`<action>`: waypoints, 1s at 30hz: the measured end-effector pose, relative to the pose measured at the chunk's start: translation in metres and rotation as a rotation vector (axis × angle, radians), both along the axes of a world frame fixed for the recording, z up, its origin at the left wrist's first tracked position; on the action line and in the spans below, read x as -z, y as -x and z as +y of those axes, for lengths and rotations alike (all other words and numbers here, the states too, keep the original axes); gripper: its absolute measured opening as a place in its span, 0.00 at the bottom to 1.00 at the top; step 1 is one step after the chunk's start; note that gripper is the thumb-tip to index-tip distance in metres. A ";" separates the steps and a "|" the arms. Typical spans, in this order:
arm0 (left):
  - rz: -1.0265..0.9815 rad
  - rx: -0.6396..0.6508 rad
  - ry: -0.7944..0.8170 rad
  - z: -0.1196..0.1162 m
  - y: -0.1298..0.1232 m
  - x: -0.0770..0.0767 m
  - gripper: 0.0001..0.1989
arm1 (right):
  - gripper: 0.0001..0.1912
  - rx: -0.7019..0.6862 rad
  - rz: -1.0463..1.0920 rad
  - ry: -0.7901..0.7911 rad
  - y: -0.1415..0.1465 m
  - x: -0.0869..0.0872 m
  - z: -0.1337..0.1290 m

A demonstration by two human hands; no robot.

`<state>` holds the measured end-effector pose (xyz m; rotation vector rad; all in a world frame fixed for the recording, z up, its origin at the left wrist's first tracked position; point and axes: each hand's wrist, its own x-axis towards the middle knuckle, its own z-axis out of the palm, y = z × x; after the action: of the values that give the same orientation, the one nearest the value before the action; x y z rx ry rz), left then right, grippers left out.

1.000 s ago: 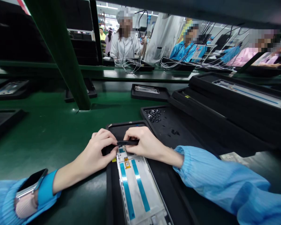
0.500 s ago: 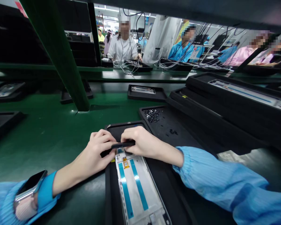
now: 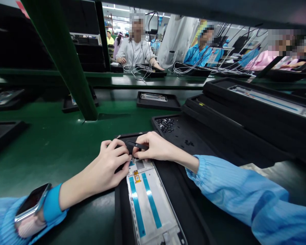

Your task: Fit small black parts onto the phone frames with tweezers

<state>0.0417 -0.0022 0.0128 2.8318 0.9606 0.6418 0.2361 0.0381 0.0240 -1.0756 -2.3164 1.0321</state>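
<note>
A silver phone frame (image 3: pixel 153 204) with two blue strips and an orange flex cable (image 3: pixel 137 177) lies in a black tray (image 3: pixel 121 211) in front of me. My left hand (image 3: pixel 114 161) is closed, its fingers curled and thumb drawn in at the frame's top left corner. Anything between those fingertips is hidden. My right hand (image 3: pixel 153 146) pinches a slim black tool (image 3: pixel 137 145), which looks like tweezers, over the frame's top end. Its fingertips come down close to my left fingertips, and the tool's working tip is hidden.
Behind my right hand lies a black tray (image 3: pixel 181 131) with small dark parts (image 3: pixel 164 125). Stacked black trays (image 3: pixel 234 115) fill the right side. A green post (image 3: pixel 73 68) rises at the left. Across the bench (image 3: pixel 66 143) sit several co-workers, one in white (image 3: pixel 135 52).
The black tool has swung upward and away from my left hand; it previously lay level between both hands. My right hand has risen slightly, and my left fingers have shifted toward the frame's corner.
</note>
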 end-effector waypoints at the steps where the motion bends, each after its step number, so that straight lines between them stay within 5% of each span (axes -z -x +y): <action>1: 0.009 -0.001 0.005 0.000 -0.001 -0.001 0.10 | 0.07 -0.002 0.007 0.008 0.000 0.000 0.000; 9: 0.061 0.010 -0.003 0.001 -0.005 -0.004 0.11 | 0.04 0.098 -0.014 -0.023 0.005 0.000 -0.006; 14: 0.150 0.029 -0.064 0.000 -0.008 -0.007 0.10 | 0.05 0.075 -0.060 0.260 0.011 -0.009 0.001; 20: 0.358 0.019 -0.207 -0.005 -0.008 -0.009 0.12 | 0.04 0.026 0.080 0.328 0.005 -0.002 0.007; 26: 0.084 0.024 0.021 0.000 0.001 0.000 0.12 | 0.29 0.286 0.420 0.182 -0.004 0.009 0.005; 30: -0.085 0.025 0.057 0.001 0.004 0.005 0.10 | 0.26 0.243 0.468 0.239 -0.001 0.010 -0.002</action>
<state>0.0380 -0.0017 0.0076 2.7386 0.9128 0.7146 0.2371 0.0357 0.0141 -1.0347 -1.6837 1.3186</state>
